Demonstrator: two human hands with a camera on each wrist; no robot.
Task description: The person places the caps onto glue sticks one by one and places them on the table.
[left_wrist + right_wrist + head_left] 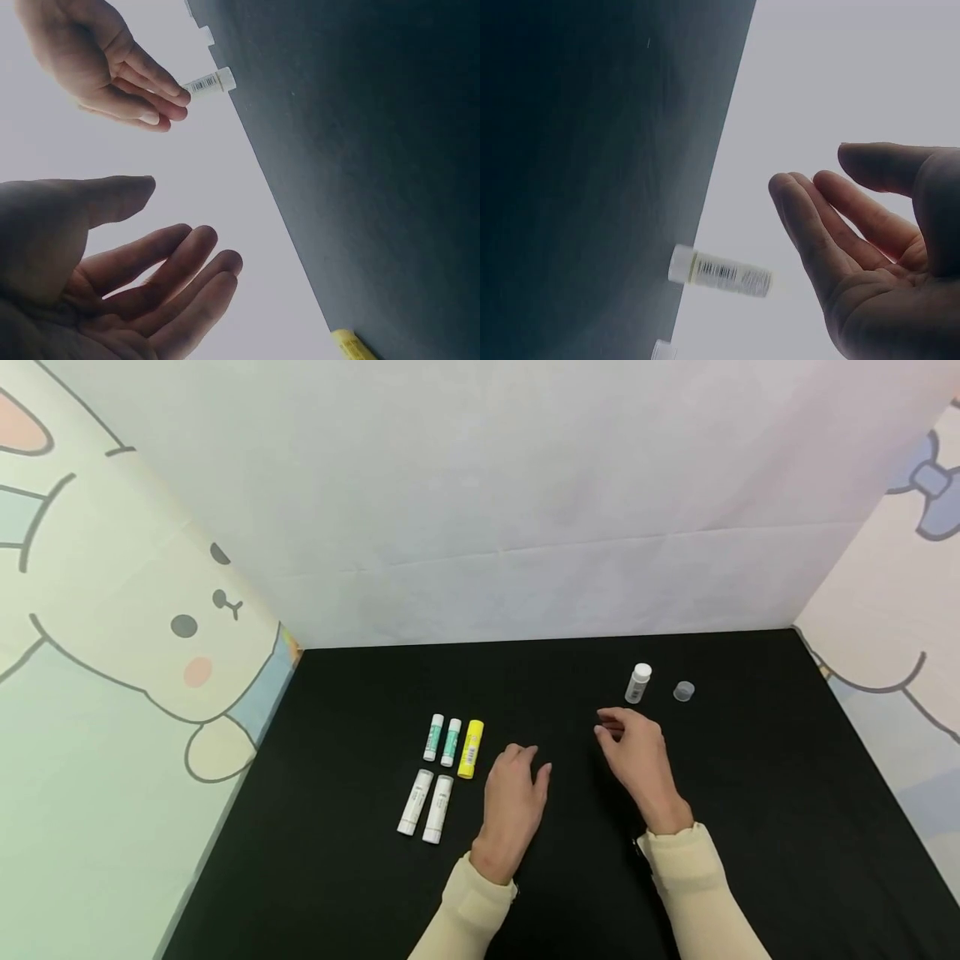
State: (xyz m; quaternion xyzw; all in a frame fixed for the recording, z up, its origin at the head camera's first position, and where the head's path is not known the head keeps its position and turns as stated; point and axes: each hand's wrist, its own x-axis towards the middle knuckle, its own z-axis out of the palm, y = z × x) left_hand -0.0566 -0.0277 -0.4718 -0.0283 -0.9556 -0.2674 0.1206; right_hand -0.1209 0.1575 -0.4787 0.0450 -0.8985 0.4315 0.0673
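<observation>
My left hand point(513, 806) hovers above the black table, right of the yellow glue stick point(470, 749), fingers loosely bent and nothing held. In the left wrist view, its thumb and fingers point(161, 289) are apart. My right hand point(639, 764) is just in front of a short white tube point(638, 683) with a barcode label, which stands upright. In the right wrist view that tube point(724, 273) is separate from the relaxed fingers point(802, 214). A small translucent cap point(683, 691) lies to the tube's right.
Left of my left hand lie two slim green-and-white sticks point(442, 739) beside the yellow one. Nearer to me are two white tubes point(426, 807) side by side. The black table point(337, 693) ends at a pale back wall point(525, 593), with cartoon-printed panels point(112, 635) on both sides.
</observation>
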